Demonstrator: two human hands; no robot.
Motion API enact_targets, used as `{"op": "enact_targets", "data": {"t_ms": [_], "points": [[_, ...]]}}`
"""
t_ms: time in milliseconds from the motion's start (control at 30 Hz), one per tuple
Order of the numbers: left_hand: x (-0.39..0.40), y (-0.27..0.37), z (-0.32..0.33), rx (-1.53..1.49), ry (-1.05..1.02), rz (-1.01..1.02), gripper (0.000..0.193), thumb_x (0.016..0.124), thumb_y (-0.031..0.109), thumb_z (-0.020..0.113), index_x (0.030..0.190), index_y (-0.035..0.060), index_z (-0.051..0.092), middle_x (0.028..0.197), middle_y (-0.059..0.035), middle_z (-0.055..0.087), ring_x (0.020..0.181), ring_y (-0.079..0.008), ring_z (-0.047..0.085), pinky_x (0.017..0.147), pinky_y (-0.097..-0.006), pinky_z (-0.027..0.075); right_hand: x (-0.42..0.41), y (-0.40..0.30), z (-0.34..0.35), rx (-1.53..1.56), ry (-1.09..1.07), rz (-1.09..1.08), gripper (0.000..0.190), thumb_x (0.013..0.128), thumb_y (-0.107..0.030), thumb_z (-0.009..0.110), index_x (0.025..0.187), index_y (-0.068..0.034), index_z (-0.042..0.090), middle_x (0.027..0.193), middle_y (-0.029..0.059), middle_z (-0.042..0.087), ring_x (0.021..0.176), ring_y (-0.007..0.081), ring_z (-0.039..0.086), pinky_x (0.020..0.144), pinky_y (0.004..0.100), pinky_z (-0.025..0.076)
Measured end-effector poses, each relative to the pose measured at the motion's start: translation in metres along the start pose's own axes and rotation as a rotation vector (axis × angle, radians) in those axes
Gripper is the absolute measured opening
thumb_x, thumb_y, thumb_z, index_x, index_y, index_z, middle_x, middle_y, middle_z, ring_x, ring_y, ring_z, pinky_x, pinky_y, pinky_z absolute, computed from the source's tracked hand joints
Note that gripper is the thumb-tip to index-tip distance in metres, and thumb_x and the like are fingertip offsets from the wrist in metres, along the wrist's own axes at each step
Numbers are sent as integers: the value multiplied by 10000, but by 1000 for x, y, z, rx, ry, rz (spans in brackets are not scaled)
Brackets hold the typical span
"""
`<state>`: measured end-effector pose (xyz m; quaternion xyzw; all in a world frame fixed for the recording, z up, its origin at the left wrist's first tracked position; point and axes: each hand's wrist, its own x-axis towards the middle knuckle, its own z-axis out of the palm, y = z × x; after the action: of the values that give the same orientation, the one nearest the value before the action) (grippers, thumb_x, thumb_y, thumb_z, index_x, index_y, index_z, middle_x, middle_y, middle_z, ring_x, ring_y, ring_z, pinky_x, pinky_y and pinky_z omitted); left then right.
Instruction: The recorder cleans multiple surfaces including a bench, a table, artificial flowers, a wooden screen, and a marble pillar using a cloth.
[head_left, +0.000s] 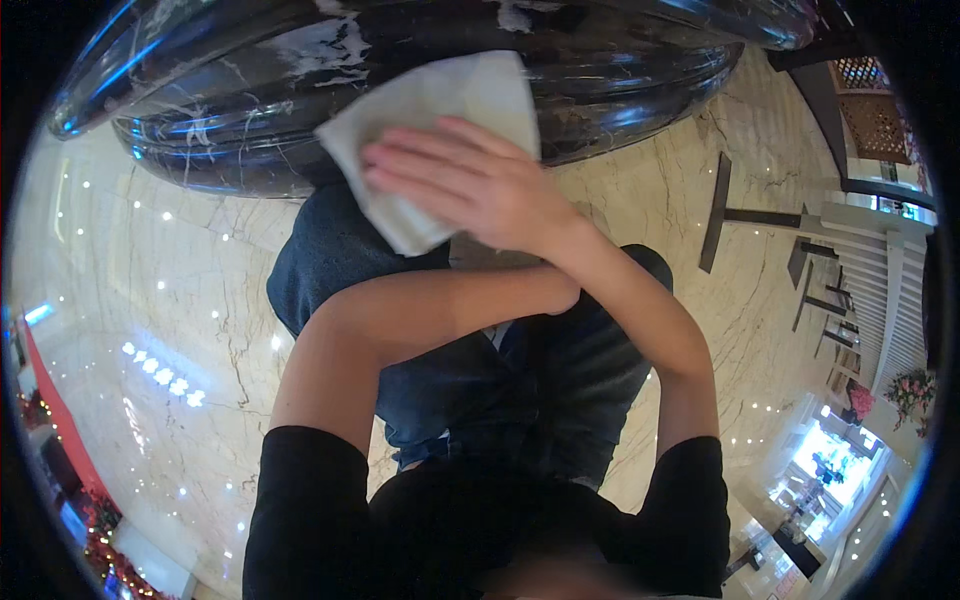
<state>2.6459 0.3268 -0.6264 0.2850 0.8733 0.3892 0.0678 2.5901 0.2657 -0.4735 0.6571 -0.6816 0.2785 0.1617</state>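
My right hand (465, 176) lies across a folded white cloth (487, 86), fingers stretched out and pressing on it. Behind the cloth stands a large dark object of polished, white-veined stone (247, 97), rounded and ribbed, with shiny highlights; part of the cloth covers its front. The cloth's lower corner hangs over the gap beside my knee. My left forearm crosses under my right wrist, and my left hand (566, 291) rests by my right knee, mostly hidden, so its fingers cannot be made out.
Glossy cream marble floor (195, 255) with brown veins surrounds my bent knees (322, 247). At the right are dark floor bases (716, 214), a white slatted structure (885, 285), pink flowers (860, 401) and a brown lattice panel (874, 124). Lights and red decorations (101, 517) lie at lower left.
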Motion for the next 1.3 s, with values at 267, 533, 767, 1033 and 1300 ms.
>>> {"op": "enact_targets", "data": {"t_ms": [267,533,767,1033,1300], "points": [[1,-19,-18,-6,68,-163,208,758,120,518,916,35,626,915,-142,609,921,-293,556,856,-394,372,2,17,22,-135,1,52,392,739,-111,472,1125,-135,532,1204,-5,507,1130,138,458,946,319,357],[7,11,-85,561,-801,-147,223,702,125,569,903,58,637,841,-123,624,853,-263,580,813,-444,380,-95,78,-64,-424,24,453,524,636,91,461,1114,-101,557,1151,73,541,1104,195,489,927,357,385],[0,17,-67,483,-716,-29,209,695,121,562,874,56,648,870,-133,622,871,-280,577,813,-464,382,-95,71,-85,23,277,1128,634,557,156,412,1115,-106,558,1114,135,550,1063,271,504,892,322,386],[7,11,-58,451,-767,-181,252,693,106,562,927,66,644,948,-101,618,922,-270,564,839,-492,373,-16,0,-50,15,140,473,605,580,120,464,1159,-54,508,995,110,490,926,268,506,832,310,401],[18,6,-51,503,-812,-162,286,683,157,598,961,108,641,1004,-84,601,956,-262,548,807,-469,386,10,-12,-16,-475,-272,446,538,626,-33,532,1160,9,486,826,66,491,753,219,524,569,286,494]]}}
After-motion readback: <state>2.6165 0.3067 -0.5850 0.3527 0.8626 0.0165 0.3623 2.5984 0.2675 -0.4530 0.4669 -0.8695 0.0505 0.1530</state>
